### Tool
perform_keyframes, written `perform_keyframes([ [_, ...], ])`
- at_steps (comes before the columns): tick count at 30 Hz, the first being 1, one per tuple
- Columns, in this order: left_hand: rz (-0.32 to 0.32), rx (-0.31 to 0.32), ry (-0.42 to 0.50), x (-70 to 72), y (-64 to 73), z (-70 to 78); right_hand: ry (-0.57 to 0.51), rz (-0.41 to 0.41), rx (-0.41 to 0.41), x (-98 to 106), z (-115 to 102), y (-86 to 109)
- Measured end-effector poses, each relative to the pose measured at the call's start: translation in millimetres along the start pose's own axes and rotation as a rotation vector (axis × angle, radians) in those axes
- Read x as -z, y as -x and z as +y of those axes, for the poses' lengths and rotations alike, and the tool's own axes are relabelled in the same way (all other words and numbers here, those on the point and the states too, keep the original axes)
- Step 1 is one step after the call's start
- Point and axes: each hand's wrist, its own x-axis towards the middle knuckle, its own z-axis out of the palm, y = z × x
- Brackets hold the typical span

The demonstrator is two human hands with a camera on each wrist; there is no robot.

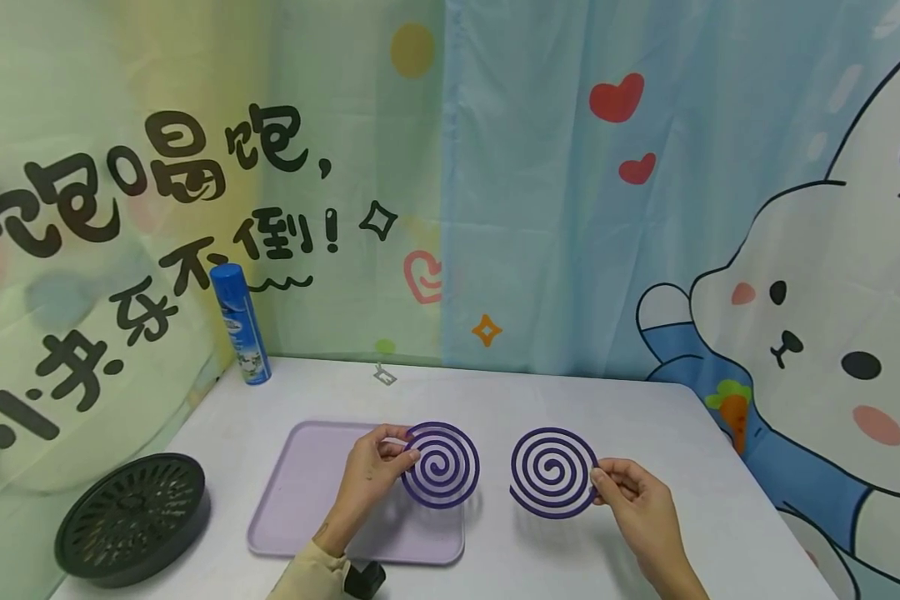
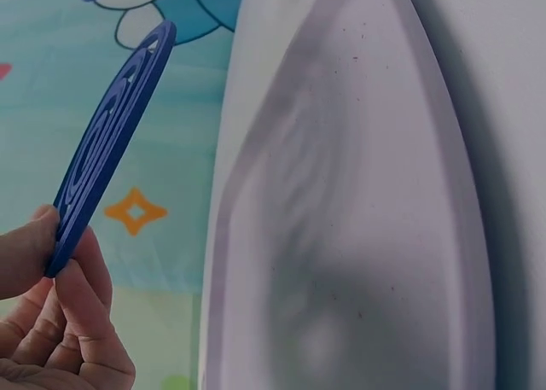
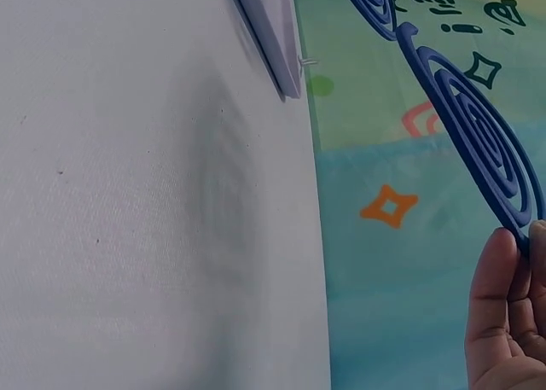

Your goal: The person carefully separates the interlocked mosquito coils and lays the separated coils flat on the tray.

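Two purple-blue mosquito coils are held up above the table, apart from each other. My left hand [image 1: 375,465] pinches the left mosquito coil [image 1: 440,465] at its left edge, over the right part of a lilac tray [image 1: 307,492]. The right mosquito coil [image 1: 553,472] is pinched at its right edge by my right hand [image 1: 641,512], over the white table. In the left wrist view, thumb and fingertips grip the coil [image 2: 111,142] at its lower end. The right wrist view shows the other coil [image 3: 478,134] tilted, its bottom edge between thumb and fingers.
A round black mosquito-coil holder [image 1: 131,521] with a slotted top stands at the table's left edge. At the back left corner is a blue spray can [image 1: 242,325]. A small metal coil stand [image 1: 385,377] lies near the back edge. Printed curtains hang behind the table [image 1: 607,400].
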Motion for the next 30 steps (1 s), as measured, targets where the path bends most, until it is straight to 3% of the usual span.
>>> perform_keyframes([
  [30,0.041,0.046,-0.060,24.0,4.2,-17.0,0.008,-0.043,-0.027,-10.1,-3.0,-1.6],
])
